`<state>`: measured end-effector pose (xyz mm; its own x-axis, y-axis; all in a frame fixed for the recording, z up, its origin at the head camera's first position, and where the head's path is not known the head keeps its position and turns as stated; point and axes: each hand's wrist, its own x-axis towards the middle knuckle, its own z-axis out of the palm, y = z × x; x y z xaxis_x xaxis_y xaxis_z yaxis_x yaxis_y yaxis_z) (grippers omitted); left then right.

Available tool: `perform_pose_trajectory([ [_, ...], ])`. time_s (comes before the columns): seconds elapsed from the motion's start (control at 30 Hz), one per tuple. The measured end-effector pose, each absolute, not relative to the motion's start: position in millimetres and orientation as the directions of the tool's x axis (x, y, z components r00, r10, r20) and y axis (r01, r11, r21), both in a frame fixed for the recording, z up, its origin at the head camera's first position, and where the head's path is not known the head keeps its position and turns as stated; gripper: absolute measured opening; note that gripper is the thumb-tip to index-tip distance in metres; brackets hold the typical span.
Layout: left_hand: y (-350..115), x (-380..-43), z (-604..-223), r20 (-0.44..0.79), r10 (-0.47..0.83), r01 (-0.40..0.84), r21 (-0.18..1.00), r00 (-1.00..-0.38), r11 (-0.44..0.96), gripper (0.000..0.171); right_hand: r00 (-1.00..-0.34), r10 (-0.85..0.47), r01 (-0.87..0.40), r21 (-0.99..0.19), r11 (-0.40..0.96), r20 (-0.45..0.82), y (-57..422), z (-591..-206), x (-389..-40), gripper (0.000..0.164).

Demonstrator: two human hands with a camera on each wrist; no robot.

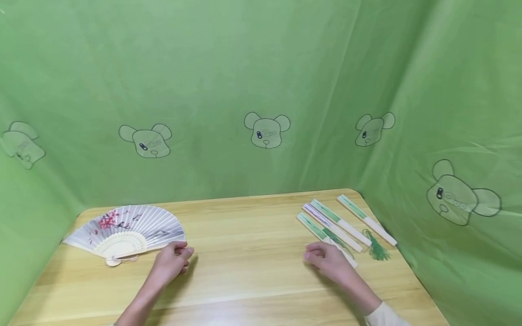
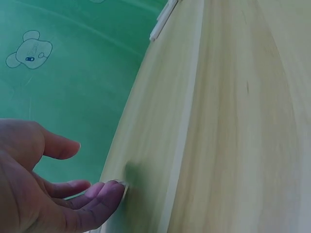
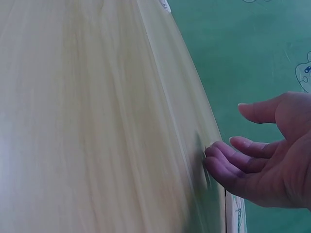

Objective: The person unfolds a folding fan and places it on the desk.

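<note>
Spread wide at the left of the table lies a folding fan (image 1: pixel 159 222) with pink blossoms on pale cloth and a cream ribbed base. My left hand (image 1: pixel 171 262) hovers by its right lower corner, fingers loosely curled around nothing; the left wrist view shows thumb and fingers apart. On the right, several closed folding fans (image 1: pixel 338 228) lie side by side at a slant, green or purple patterned with pale ends. My right hand (image 1: pixel 328 260) is over the lower end of the nearest one, partly hiding it. Its fingers are relaxed and hold nothing in the right wrist view.
A green tassel (image 1: pixel 378 249) lies among the closed fans. Another closed fan (image 1: pixel 367 219) sits apart, near the right table edge. The wooden table (image 1: pixel 244 271) is enclosed by green fabric walls (image 1: pixel 212 90) printed with bear heads.
</note>
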<state>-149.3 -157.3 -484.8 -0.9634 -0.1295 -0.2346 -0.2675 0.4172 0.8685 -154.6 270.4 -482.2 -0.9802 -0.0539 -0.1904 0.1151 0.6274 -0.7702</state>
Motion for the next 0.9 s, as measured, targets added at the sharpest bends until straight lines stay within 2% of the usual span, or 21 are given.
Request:
perform_pose_trajectory([
  [0.3,-142.2,-152.0,-480.7,-0.229,-0.114,-0.255,0.889,-0.967,0.381,0.048,-0.993,-0.035,0.053,-0.684,0.728,-0.114,283.7,-480.6,-158.1,0.043],
  [0.9,-114.1,-157.8,-479.1,-0.203,-0.067,-0.213,0.896,-0.977,0.389,0.048,-0.998,-0.055,-0.041,-0.511,0.859,-0.012,309.4,-485.5,-166.3,0.060],
])
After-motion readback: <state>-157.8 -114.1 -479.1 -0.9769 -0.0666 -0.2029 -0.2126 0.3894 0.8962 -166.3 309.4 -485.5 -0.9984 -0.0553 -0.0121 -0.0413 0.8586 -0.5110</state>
